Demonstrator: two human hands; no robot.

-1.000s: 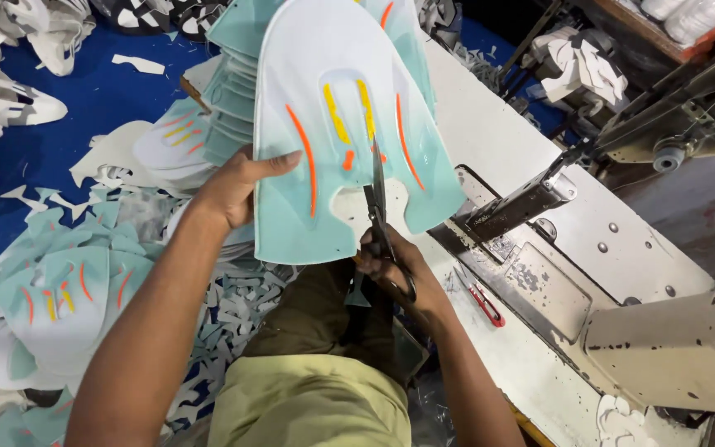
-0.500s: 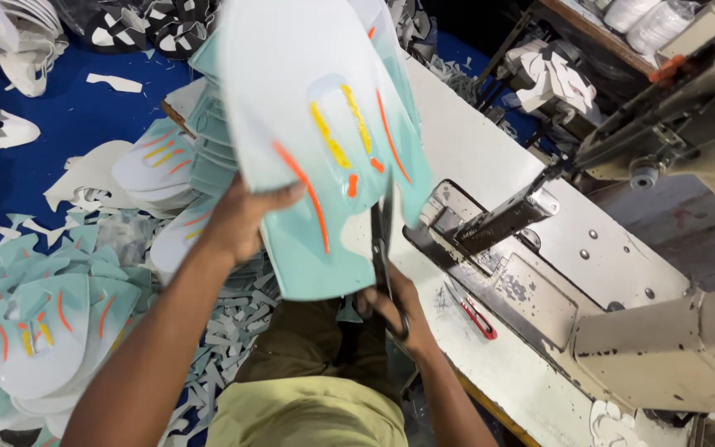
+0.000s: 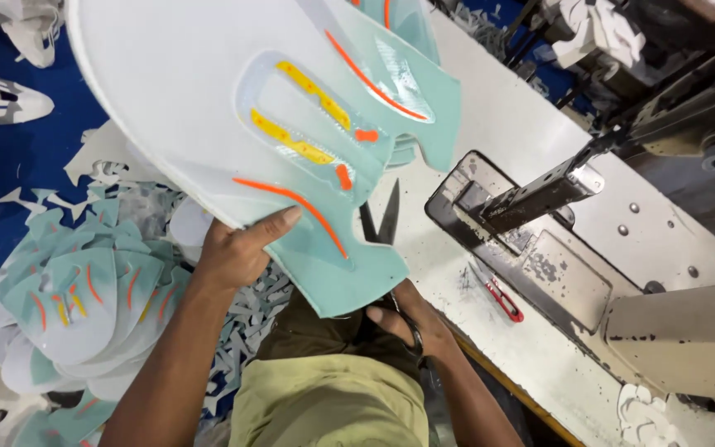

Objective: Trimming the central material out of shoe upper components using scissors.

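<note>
My left hand [image 3: 240,248] grips the lower edge of a large mint-green and white cut panel [image 3: 233,116] with orange and yellow stripes, held up close in front of me and tilted. My right hand [image 3: 411,324] is closed on the handles of dark scissors [image 3: 381,222], whose open blades point upward beside the panel's lower right edge. Part of the right hand is hidden behind the panel.
A pile of similar mint panels [image 3: 76,306] and white offcuts lies on the blue floor [image 3: 10,174] at left. A white sewing-machine table [image 3: 506,149] with a grey machine [image 3: 672,331] is at right; a small red snipper [image 3: 505,300] lies on it.
The panel has been turned and brought closer to the camera, now filling the upper left. The scissors have shifted along its lower edge, blades open.
</note>
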